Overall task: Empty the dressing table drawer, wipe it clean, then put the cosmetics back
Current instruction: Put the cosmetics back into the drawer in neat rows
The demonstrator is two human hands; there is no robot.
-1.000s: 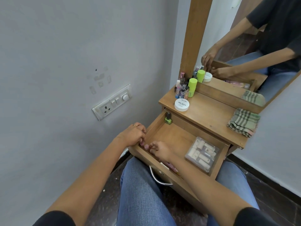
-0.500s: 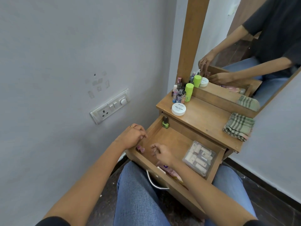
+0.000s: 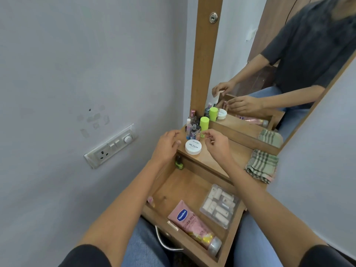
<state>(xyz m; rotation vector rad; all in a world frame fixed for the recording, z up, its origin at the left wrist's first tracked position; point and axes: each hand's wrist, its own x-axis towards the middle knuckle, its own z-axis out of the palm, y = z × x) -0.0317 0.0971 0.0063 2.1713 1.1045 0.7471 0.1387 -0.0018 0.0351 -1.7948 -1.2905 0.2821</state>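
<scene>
The person is sitting close against a small wooden dressing table (image 3: 231,151) that is standing by a pale grey wall (image 3: 77,64) with a white switch plate (image 3: 111,146). The drawer (image 3: 181,187) is hanging open over their jeans (image 3: 138,245). Lying in it are a pink Vaseline tube (image 3: 192,226) along the front, a clear plastic box (image 3: 219,206) at the right and a green nail polish bottle (image 3: 179,163) in the back left corner. The left hand (image 3: 166,146) is hovering at the tabletop's left edge with its fingers loosely curled; I cannot tell whether it is holding anything. The right hand (image 3: 215,145) is hovering beside a white round tub (image 3: 193,147), thumb and forefinger nipped together, and what they are pinching, if anything, is too small to tell. Behind them a lime green bottle (image 3: 204,124) and a cluster of small bottles (image 3: 192,126) are standing against the mirror (image 3: 240,45). A checked cloth (image 3: 263,165) is lying folded at the top's right end.
</scene>
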